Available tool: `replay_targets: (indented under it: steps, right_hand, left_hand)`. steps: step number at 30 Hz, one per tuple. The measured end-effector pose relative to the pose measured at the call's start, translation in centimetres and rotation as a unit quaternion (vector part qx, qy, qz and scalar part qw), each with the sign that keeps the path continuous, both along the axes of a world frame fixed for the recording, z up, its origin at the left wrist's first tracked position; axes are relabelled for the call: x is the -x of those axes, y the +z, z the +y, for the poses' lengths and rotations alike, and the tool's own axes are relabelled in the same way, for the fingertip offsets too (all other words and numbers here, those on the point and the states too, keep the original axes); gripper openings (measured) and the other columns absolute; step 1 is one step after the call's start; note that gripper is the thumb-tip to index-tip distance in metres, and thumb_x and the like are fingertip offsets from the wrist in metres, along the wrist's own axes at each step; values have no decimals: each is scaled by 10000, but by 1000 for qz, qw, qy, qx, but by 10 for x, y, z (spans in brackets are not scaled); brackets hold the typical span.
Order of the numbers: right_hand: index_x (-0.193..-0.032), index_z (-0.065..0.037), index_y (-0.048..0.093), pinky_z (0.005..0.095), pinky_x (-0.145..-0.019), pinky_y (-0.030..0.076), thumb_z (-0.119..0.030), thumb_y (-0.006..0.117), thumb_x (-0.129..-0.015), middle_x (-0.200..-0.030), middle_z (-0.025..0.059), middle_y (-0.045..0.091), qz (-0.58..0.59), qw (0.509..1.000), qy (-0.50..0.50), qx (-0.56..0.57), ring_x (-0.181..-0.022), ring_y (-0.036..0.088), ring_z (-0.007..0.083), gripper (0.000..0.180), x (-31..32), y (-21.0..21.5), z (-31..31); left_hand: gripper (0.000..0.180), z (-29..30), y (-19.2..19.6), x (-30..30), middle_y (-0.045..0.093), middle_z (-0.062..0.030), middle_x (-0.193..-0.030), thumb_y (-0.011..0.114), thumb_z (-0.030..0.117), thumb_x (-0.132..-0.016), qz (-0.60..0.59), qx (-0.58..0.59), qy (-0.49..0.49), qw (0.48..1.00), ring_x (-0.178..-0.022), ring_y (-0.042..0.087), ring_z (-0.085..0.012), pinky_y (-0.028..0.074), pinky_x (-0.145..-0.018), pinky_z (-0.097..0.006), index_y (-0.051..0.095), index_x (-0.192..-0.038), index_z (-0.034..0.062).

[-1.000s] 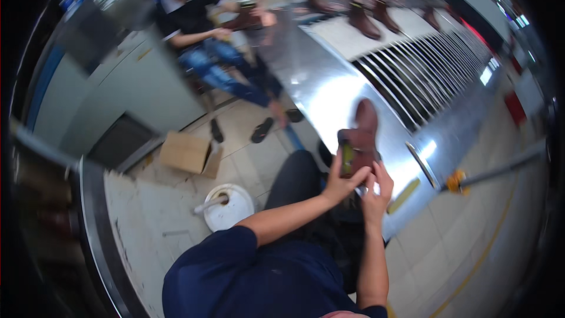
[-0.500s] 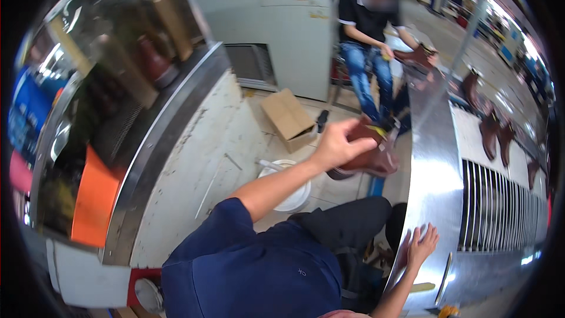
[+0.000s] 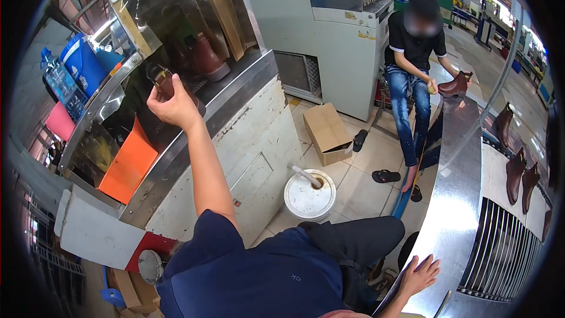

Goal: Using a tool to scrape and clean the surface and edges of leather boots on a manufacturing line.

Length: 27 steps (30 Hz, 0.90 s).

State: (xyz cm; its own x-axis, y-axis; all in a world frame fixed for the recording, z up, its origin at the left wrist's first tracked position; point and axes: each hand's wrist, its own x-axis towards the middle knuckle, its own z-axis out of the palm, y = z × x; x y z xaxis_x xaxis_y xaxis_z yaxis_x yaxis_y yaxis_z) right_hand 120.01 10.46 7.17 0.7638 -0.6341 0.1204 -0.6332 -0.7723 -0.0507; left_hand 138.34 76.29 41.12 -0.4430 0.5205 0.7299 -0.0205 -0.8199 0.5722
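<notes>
Brown boot (image 3: 165, 85), seemingly pinched in my left hand (image 3: 172, 105), could slip at machine (image 3: 194, 118); right hand (image 3: 419, 275) rests flat, fingers spread, on the table (image 3: 456, 212).

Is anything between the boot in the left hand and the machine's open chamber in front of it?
Nothing visible does. The left hand holds a brown boot right at the chamber mouth, above the steel ledge. Another boot already stands inside, further back to the right. The orange panel lies lower, off to the side.
</notes>
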Motion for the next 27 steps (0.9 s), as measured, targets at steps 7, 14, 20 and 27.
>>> replay_targets:
  steps: [7, 14, 20, 27]
  right_hand:
    - [-1507, -168, 522, 611, -1219, 182, -576, 500, -1013, -1641, 149, 360, 10, 1000, -13, 4, -1517, 290, 407, 641, 1, 3, 1]
    - [-1486, -152, 550, 608, -1223, 181, -574, 502, -1013, -1626, 154, 388, 12, 1000, -14, 15, -1518, 298, 398, 636, 0, 3, -4]
    - [-1007, 53, 638, 330, -568, 558, -246, 682, -993, -914, 174, 683, -176, 902, 197, 342, -725, 666, 226, 303, -2, 88, 33]
    - [-1446, -85, 571, 607, -1188, 248, -485, 600, -971, -1580, 204, 435, -58, 998, 17, -15, -1471, 358, 442, 622, 13, -5, 6]
  left_hand:
    - [486, 51, 10, -76, 622, -172, -1128, 849, 284, -771, 123, 51, 24, 991, -1043, 622, -380, 495, -928, -485, 639, -1156, 73]
    - [963, 49, 11, -135, 260, -284, -1609, 840, 521, -749, 217, 111, 100, 965, -1495, 212, -497, 221, -1129, -736, 392, -1502, 122]
    - [1292, 31, 8, -134, 46, -309, -1676, 906, 521, -672, 329, 129, 124, 927, -1530, 94, -547, 174, -1136, -768, 101, -1641, 232]
    - [1201, 111, 27, -135, 46, -271, -1687, 896, 480, -710, 372, 225, 107, 894, -1539, 118, -511, 198, -1133, -768, 128, -1621, 326]
